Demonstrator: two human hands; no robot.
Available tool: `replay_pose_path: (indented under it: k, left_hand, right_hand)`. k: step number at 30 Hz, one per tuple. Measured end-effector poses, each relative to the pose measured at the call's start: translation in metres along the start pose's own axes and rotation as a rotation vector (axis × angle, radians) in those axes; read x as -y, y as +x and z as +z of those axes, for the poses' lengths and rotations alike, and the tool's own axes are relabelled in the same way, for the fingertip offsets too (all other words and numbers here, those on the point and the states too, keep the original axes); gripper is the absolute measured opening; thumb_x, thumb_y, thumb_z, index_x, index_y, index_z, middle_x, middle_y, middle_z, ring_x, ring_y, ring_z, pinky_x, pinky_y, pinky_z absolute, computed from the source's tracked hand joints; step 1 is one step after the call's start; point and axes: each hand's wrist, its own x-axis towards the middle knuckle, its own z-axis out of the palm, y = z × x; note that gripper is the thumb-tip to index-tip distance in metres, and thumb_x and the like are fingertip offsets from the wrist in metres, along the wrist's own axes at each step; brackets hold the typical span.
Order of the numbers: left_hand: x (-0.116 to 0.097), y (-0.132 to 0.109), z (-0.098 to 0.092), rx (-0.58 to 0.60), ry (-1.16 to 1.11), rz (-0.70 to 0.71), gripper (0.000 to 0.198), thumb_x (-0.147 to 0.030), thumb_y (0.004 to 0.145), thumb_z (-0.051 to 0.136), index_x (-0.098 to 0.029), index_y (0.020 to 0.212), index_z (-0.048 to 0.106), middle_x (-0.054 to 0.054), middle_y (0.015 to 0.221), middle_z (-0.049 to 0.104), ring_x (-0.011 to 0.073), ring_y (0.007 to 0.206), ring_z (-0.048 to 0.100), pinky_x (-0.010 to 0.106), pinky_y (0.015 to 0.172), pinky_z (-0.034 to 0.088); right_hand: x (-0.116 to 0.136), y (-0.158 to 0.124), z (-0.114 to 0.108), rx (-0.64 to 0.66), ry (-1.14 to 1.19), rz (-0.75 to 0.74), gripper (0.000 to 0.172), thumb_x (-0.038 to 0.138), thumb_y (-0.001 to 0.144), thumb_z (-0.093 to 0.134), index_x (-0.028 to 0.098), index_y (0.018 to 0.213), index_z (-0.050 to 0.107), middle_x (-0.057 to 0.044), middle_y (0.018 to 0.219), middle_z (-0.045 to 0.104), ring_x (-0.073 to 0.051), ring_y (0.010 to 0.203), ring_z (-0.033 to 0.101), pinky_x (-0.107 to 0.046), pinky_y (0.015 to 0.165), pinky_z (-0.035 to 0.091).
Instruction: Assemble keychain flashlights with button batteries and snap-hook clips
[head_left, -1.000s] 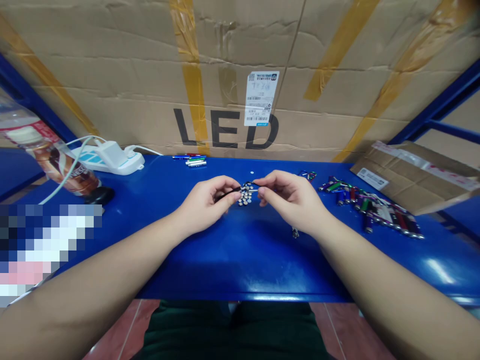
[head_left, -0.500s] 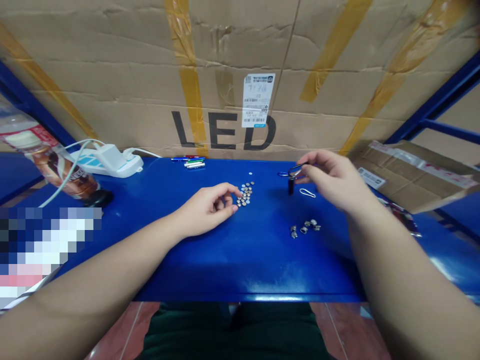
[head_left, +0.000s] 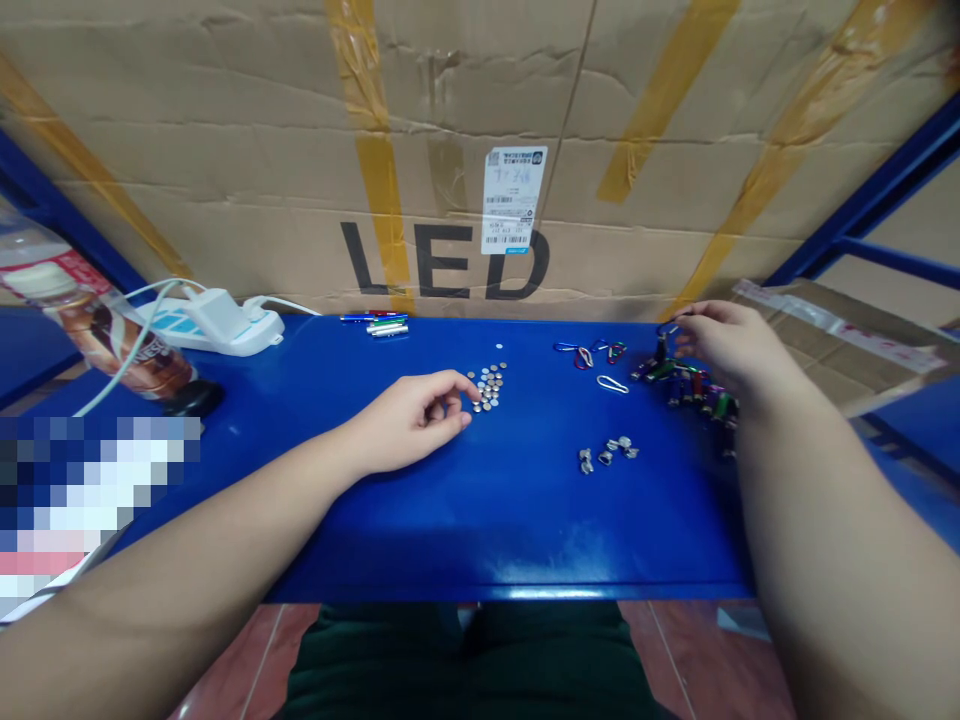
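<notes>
My left hand [head_left: 420, 420] rests on the blue table, thumb and index finger apart, the other fingers loosely curled. Its index fingertip is at the edge of a cluster of small round button cells [head_left: 491, 385], and no object shows in its grip. At the right, the fingers of my right hand [head_left: 724, 340] pinch a black carabiner with a small black cylinder [head_left: 661, 345] hanging from it. Under and beside that hand lies a pile of small coloured metal cylinders [head_left: 694, 385], partly hidden by my wrist. Several coloured carabiners [head_left: 585, 355] and a silver carabiner [head_left: 613, 384] lie left of it.
Small silver metal parts [head_left: 607, 453] lie nearer the front edge. Pen-like tubes [head_left: 386, 325] lie at the back. A power strip [head_left: 217, 325] and a bottle [head_left: 120, 335] stand left. A large cardboard box [head_left: 450, 150] forms the back; a smaller box [head_left: 832, 330] is at right.
My right hand has moved right with the black carabiner and its cylinder, over the coloured pile. The carabiners and pile it covered now show. The left hand has stayed nearly still.
</notes>
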Motion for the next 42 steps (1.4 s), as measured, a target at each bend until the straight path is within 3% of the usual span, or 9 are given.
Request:
replay_pose_path:
  k: [6, 11, 14, 18, 26, 35, 38, 42]
  left_hand:
    - [-0.001, 0.0, -0.001, -0.005, -0.01, 0.019, 0.023, -0.034, 0.095, 0.062, -0.02, 0.112, 0.068, 0.0, 0.081, 0.063, 0.0113, 0.062, 0.055, 0.024, 0.06, 0.046]
    - [-0.002, 0.0, -0.001, -0.008, -0.005, 0.016, 0.021, -0.034, 0.095, 0.061, -0.02, 0.11, 0.069, 0.0, 0.082, 0.064, 0.0119, 0.065, 0.056, 0.024, 0.062, 0.046]
    - [-0.002, 0.0, -0.001, -0.006, 0.0, 0.016, 0.02, -0.033, 0.095, 0.062, -0.021, 0.11, 0.069, -0.001, 0.081, 0.063, 0.0117, 0.065, 0.055, 0.024, 0.062, 0.046]
    - [-0.001, 0.0, -0.001, -0.001, 0.005, 0.014, 0.02, -0.034, 0.095, 0.062, -0.021, 0.11, 0.069, -0.001, 0.081, 0.063, 0.0117, 0.065, 0.056, 0.024, 0.062, 0.046]
    - [-0.001, 0.0, -0.001, 0.012, 0.006, 0.01, 0.02, -0.033, 0.095, 0.062, -0.021, 0.11, 0.069, -0.001, 0.081, 0.064, 0.0112, 0.064, 0.055, 0.024, 0.061, 0.045]
    - [-0.003, 0.0, -0.001, 0.029, -0.001, -0.004, 0.02, -0.033, 0.095, 0.062, -0.021, 0.109, 0.069, -0.001, 0.081, 0.064, 0.0115, 0.065, 0.056, 0.025, 0.061, 0.046]
    - [-0.004, 0.0, -0.001, 0.031, 0.0, -0.008, 0.019, -0.032, 0.095, 0.062, -0.021, 0.109, 0.069, -0.001, 0.081, 0.064, 0.0117, 0.065, 0.056, 0.025, 0.061, 0.046]
    - [-0.005, 0.001, -0.001, 0.027, 0.005, -0.003, 0.019, -0.032, 0.094, 0.062, -0.021, 0.108, 0.069, -0.001, 0.081, 0.064, 0.0119, 0.065, 0.057, 0.025, 0.062, 0.047]
  right_hand:
    - [-0.001, 0.0, -0.002, 0.101, -0.015, 0.004, 0.017, 0.004, 0.091, 0.061, 0.017, 0.081, 0.06, -0.006, 0.079, 0.066, -0.011, 0.065, 0.063, -0.029, 0.06, 0.047]
    - [-0.007, 0.011, 0.002, -0.085, 0.009, -0.085, 0.019, 0.002, 0.094, 0.051, 0.019, 0.088, 0.054, -0.002, 0.079, 0.064, -0.01, 0.061, 0.06, -0.022, 0.053, 0.046]
    - [-0.012, 0.015, 0.006, -0.062, 0.026, -0.139, 0.018, 0.004, 0.095, 0.049, 0.021, 0.09, 0.05, -0.001, 0.079, 0.064, -0.012, 0.062, 0.061, -0.022, 0.053, 0.049]
    - [-0.02, 0.02, 0.008, 0.042, -0.291, -0.129, 0.011, 0.011, 0.094, 0.05, 0.021, 0.095, 0.055, -0.004, 0.088, 0.07, -0.014, 0.066, 0.063, -0.026, 0.059, 0.051]
    - [-0.031, 0.028, 0.003, -0.078, -0.723, -0.175, 0.016, 0.022, 0.088, 0.061, 0.018, 0.097, 0.073, -0.011, 0.095, 0.074, -0.024, 0.09, 0.063, -0.038, 0.092, 0.047]
    - [-0.041, 0.03, 0.011, 0.073, -0.825, -0.264, 0.018, 0.019, 0.08, 0.062, 0.022, 0.092, 0.076, -0.004, 0.085, 0.076, -0.023, 0.083, 0.071, -0.036, 0.082, 0.054]
    - [-0.042, 0.032, 0.01, 0.141, -0.851, -0.266, 0.01, 0.029, 0.077, 0.071, 0.023, 0.085, 0.073, -0.005, 0.083, 0.077, -0.025, 0.08, 0.072, -0.037, 0.079, 0.055]
    - [-0.044, 0.035, 0.011, 0.197, -0.896, -0.265, 0.018, 0.038, 0.074, 0.076, 0.023, 0.082, 0.07, -0.004, 0.081, 0.076, -0.025, 0.076, 0.071, -0.038, 0.076, 0.055]
